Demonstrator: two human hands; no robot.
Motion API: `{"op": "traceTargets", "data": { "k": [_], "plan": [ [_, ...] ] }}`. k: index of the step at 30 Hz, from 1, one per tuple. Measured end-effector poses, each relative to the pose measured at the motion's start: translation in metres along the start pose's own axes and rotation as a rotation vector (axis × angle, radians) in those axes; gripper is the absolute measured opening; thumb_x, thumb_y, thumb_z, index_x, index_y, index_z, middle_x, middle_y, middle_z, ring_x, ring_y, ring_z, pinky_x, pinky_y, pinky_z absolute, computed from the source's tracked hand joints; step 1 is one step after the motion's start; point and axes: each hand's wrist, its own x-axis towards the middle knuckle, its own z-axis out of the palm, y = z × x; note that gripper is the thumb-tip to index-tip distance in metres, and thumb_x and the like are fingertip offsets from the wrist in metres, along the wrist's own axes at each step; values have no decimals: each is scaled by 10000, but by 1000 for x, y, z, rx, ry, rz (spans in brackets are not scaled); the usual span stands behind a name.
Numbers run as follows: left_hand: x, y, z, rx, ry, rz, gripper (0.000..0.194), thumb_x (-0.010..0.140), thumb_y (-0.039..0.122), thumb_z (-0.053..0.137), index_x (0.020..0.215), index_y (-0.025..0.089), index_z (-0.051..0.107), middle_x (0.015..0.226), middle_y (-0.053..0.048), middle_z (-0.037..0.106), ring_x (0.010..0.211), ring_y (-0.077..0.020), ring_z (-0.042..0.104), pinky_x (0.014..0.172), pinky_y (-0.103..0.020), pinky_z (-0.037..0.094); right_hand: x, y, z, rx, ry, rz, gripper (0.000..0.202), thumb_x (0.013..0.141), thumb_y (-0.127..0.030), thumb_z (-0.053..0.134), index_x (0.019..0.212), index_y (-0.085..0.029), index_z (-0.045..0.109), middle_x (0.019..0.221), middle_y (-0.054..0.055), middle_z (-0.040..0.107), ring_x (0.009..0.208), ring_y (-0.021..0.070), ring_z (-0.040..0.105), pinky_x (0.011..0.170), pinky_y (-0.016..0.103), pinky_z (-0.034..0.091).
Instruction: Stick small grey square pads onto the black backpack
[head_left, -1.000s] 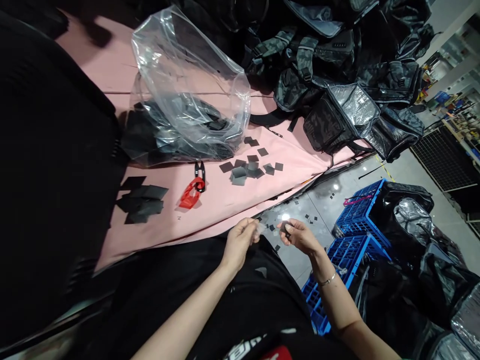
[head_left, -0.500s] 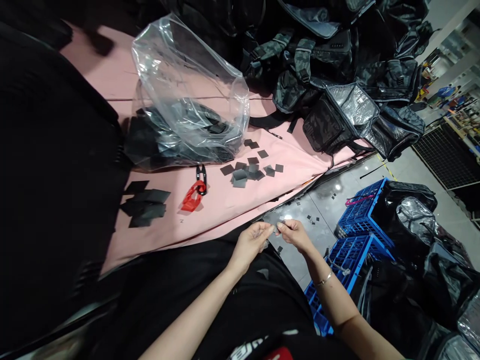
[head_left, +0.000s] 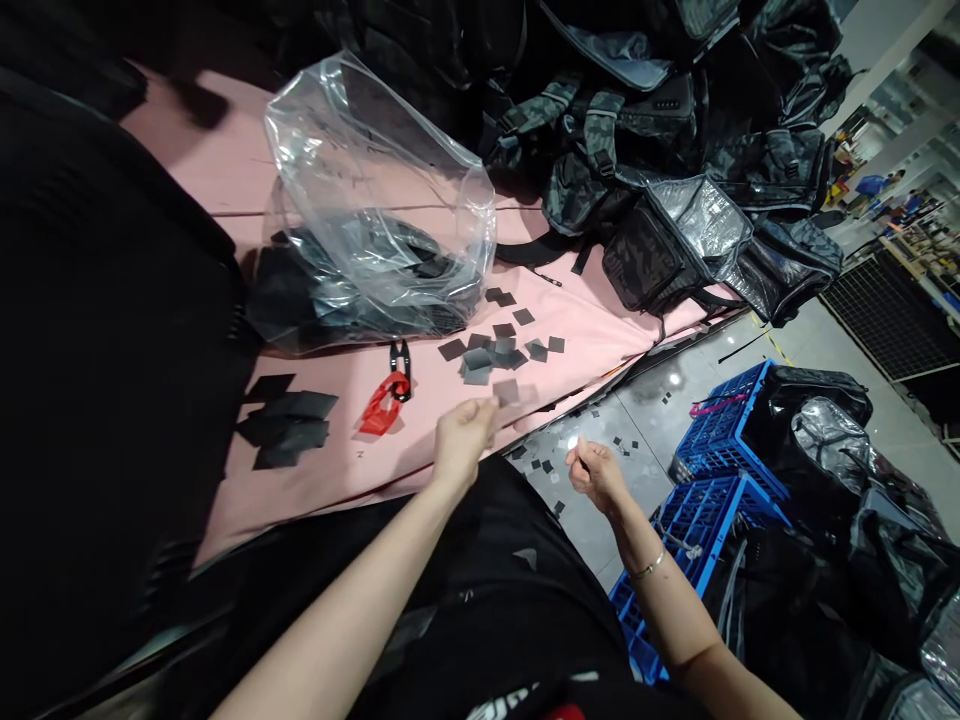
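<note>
My left hand (head_left: 465, 438) is closed in a pinch over the front edge of the pink-covered table. At its fingertips is a thin dark square patch (head_left: 507, 392), blurred, with a pale see-through edge beside it. Over the floor to the right, my right hand (head_left: 598, 476) is closed, thumb against fingers. A small bright white spot shows at its fingertips, too unclear to name. Loose dark squares (head_left: 478, 362) lie just beyond my left hand. To their left are black thread snips (head_left: 401, 360) with a red strip (head_left: 381, 405) tied on.
Larger dark pieces (head_left: 289, 420) lie at the table's left. A clear plastic bag (head_left: 375, 200) with dark contents stands behind them. Camouflage bags (head_left: 645, 265) fill the back. Blue crates (head_left: 724, 410) and more bags stand at right; small squares litter the floor (head_left: 637, 400).
My hands have moved apart. The left has gone left and up toward the table with the dark square patch; the right has shifted slightly right.
</note>
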Motion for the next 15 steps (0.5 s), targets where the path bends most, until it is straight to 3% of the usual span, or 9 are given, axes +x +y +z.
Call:
{"op": "traceTargets", "data": {
  "k": [4, 7, 9, 13, 15],
  "plan": [
    [35, 13, -13, 142, 158, 30, 235, 697, 399, 588, 628, 178, 543, 434, 32, 410, 423, -138, 433, 415, -233, 316, -2, -4, 2, 76, -43, 27, 557, 760, -682, 445, 763, -139, 568, 412, -68, 341, 348, 49, 169, 398, 227, 91],
    [21, 5, -21, 177, 230, 84, 239, 685, 392, 611, 763, 167, 620, 560, -23, 556, 609, -204, 559, 529, -264, 406, -2, -3, 3, 80, -56, 38, 643, 751, -719, 420, 874, -114, 600, 425, -57, 377, 355, 54, 183, 401, 221, 94],
    [-2, -7, -18, 164, 122, 122, 293, 684, 409, 619, 843, 166, 660, 685, -53, 637, 748, -231, 600, 642, -282, 447, -1, -1, 6, 46, -80, 65, 700, 756, -747, 367, 911, -110, 609, 432, -49, 397, 358, 58, 195, 398, 217, 105],
    [-47, -23, -2, 154, -359, 100, 324, 616, 388, 705, 868, 184, 717, 791, -54, 700, 818, -241, 624, 742, -301, 467, -1, 1, 17, -67, -125, 93, 775, 769, -783, 219, 901, -126, 608, 424, -39, 408, 354, 66, 220, 397, 208, 113],
    [-57, -23, 4, 211, -393, 146, 307, 599, 358, 726, 870, 214, 733, 799, -44, 709, 797, -233, 630, 745, -305, 469, -2, -1, 23, -134, -152, 63, 779, 773, -783, 187, 871, -136, 610, 418, -35, 405, 354, 69, 229, 396, 210, 111]
  ]
}}
